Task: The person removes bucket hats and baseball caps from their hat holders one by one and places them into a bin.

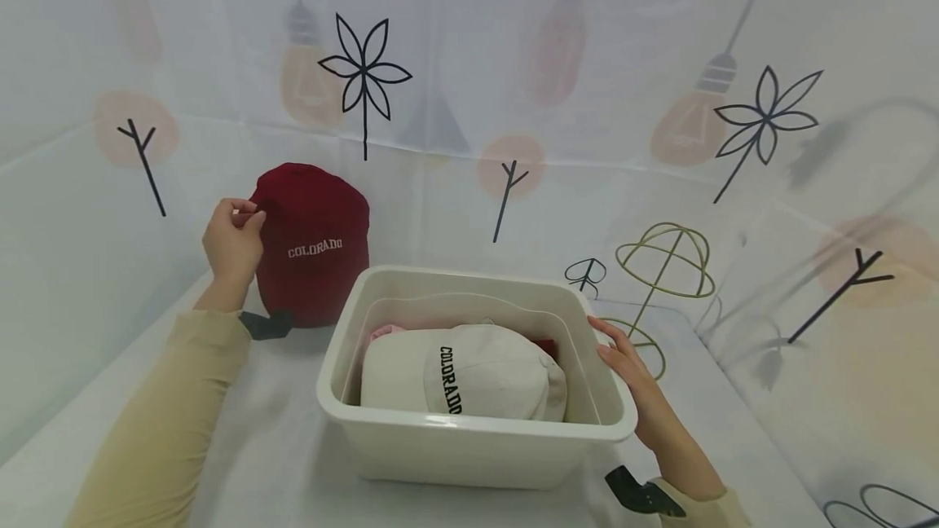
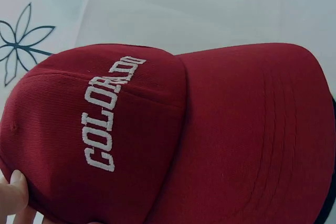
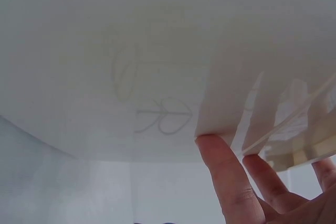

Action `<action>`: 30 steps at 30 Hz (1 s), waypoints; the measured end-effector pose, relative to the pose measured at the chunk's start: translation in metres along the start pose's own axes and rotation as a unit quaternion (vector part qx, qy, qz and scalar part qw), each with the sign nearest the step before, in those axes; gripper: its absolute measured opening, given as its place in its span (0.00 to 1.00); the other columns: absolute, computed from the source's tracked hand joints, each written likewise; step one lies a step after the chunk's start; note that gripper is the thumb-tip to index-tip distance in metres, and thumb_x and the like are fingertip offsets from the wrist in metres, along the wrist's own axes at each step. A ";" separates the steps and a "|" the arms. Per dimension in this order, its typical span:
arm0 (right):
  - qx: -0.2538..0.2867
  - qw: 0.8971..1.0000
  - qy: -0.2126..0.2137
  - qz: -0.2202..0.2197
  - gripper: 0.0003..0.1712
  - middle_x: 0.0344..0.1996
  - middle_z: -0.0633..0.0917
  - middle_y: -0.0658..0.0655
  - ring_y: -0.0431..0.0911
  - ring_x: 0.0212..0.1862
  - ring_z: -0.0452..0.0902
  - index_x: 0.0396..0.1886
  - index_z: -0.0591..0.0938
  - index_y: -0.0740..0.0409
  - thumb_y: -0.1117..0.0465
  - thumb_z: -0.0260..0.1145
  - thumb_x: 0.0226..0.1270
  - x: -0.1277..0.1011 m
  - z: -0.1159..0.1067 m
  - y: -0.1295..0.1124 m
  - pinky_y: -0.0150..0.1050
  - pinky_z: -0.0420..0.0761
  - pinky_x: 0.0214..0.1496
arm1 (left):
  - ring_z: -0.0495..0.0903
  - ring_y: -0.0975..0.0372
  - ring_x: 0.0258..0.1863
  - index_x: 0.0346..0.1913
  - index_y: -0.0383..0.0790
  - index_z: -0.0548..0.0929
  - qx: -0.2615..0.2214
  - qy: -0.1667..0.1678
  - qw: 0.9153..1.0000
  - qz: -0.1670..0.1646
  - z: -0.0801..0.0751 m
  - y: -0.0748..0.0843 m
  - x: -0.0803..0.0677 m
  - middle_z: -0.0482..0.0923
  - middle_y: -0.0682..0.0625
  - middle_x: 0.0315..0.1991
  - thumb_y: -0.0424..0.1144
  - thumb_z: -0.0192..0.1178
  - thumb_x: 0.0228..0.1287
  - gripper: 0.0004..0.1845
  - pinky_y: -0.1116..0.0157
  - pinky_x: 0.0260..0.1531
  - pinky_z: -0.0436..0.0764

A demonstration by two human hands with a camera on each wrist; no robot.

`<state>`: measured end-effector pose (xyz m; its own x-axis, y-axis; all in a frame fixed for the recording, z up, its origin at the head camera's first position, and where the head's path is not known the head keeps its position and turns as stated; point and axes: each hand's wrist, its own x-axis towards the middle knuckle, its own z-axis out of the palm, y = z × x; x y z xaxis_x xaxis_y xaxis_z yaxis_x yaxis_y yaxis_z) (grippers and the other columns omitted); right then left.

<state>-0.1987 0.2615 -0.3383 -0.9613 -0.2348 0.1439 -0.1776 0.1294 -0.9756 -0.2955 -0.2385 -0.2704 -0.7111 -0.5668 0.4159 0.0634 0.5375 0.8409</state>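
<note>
At the left, my left hand [image 1: 233,244] pinches the edge of a dark red baseball cap [image 1: 315,222], holding it upright behind the bin's left side. White letters reading COLORADO cross its front. In the left wrist view the cap [image 2: 157,108] lies sideways, brim to the right, with the fingertips [image 2: 19,186] at the crown's lower left edge. A white plastic bin [image 1: 469,455] stands in front. My right hand [image 1: 634,373] rests against its right end, fingers extended onto the rim and outer wall. Inside lies a white cap [image 1: 487,369] with black COLORADO lettering.
Under the white cap, a bit of pink cloth [image 1: 385,332] and a dark red piece [image 1: 546,347] peek out. A gold wire stand [image 1: 663,271] stands behind the bin's right end. A patterned sheet [image 1: 440,210] hangs at the back, above a white tabletop [image 1: 257,446].
</note>
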 end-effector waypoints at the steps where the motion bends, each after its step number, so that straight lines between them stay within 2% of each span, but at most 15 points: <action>1: 0.000 1.000 0.001 0.000 0.26 0.61 0.61 0.62 0.44 0.52 0.72 0.69 0.55 0.50 0.53 0.43 0.75 0.000 0.000 0.000 0.42 0.79 0.45 | 0.72 0.59 0.41 0.49 0.34 0.72 -0.003 0.000 1.000 -0.003 -0.002 0.003 0.001 0.76 0.41 0.46 0.37 0.52 0.69 0.11 0.71 0.31 0.69; 6: 0.002 1.000 0.000 -0.002 0.26 0.60 0.62 0.61 0.45 0.52 0.72 0.69 0.55 0.50 0.53 0.43 0.75 0.000 -0.001 0.000 0.42 0.79 0.45 | 0.70 0.66 0.35 0.46 0.40 0.72 -0.012 -0.006 1.000 -0.021 -0.011 0.017 0.007 0.74 0.45 0.44 0.39 0.52 0.69 0.08 0.75 0.24 0.70; 11: 0.003 1.000 0.000 -0.003 0.25 0.60 0.62 0.61 0.45 0.52 0.73 0.69 0.56 0.49 0.53 0.43 0.75 0.000 -0.001 0.000 0.42 0.79 0.44 | 0.71 0.67 0.28 0.43 0.48 0.71 -0.038 -0.010 0.999 -0.032 -0.021 0.031 0.011 0.71 0.51 0.39 0.40 0.51 0.69 0.04 0.78 0.16 0.71; 14: 0.002 1.000 -0.002 -0.004 0.26 0.60 0.62 0.63 0.45 0.52 0.73 0.69 0.55 0.50 0.53 0.43 0.75 0.000 -0.001 0.000 0.42 0.79 0.45 | 0.71 0.68 0.26 0.41 0.53 0.70 -0.049 -0.010 0.998 -0.029 -0.027 0.037 0.012 0.70 0.54 0.39 0.41 0.50 0.70 0.02 0.78 0.18 0.72; 19: 0.001 1.000 -0.005 -0.002 0.26 0.61 0.61 0.62 0.44 0.52 0.72 0.69 0.55 0.50 0.53 0.43 0.75 0.000 -0.001 0.000 0.42 0.78 0.45 | 0.70 0.70 0.31 0.39 0.58 0.68 -0.060 -0.002 0.998 -0.017 -0.035 0.048 0.013 0.70 0.56 0.39 0.42 0.49 0.70 0.04 0.79 0.21 0.73; 27: 0.003 1.000 -0.004 -0.001 0.26 0.61 0.61 0.62 0.44 0.52 0.72 0.69 0.55 0.50 0.53 0.43 0.75 0.000 -0.001 0.000 0.42 0.79 0.45 | 0.70 0.71 0.34 0.40 0.58 0.70 -0.110 0.027 0.994 -0.007 -0.045 0.063 0.016 0.69 0.58 0.38 0.40 0.51 0.69 0.05 0.81 0.22 0.74; 30: 0.003 1.000 -0.003 0.000 0.26 0.61 0.61 0.62 0.44 0.52 0.72 0.69 0.55 0.50 0.53 0.43 0.75 0.000 -0.001 0.000 0.42 0.78 0.45 | 0.70 0.71 0.33 0.41 0.57 0.71 -0.146 0.028 0.989 0.000 -0.048 0.071 0.016 0.67 0.60 0.36 0.39 0.52 0.69 0.05 0.80 0.22 0.75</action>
<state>-0.1992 0.2629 -0.3381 -0.9603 -0.2398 0.1423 -0.1759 0.1247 -0.9765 -0.2684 -0.2396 -0.1877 -0.6714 -0.6058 0.4269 0.2678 0.3388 0.9019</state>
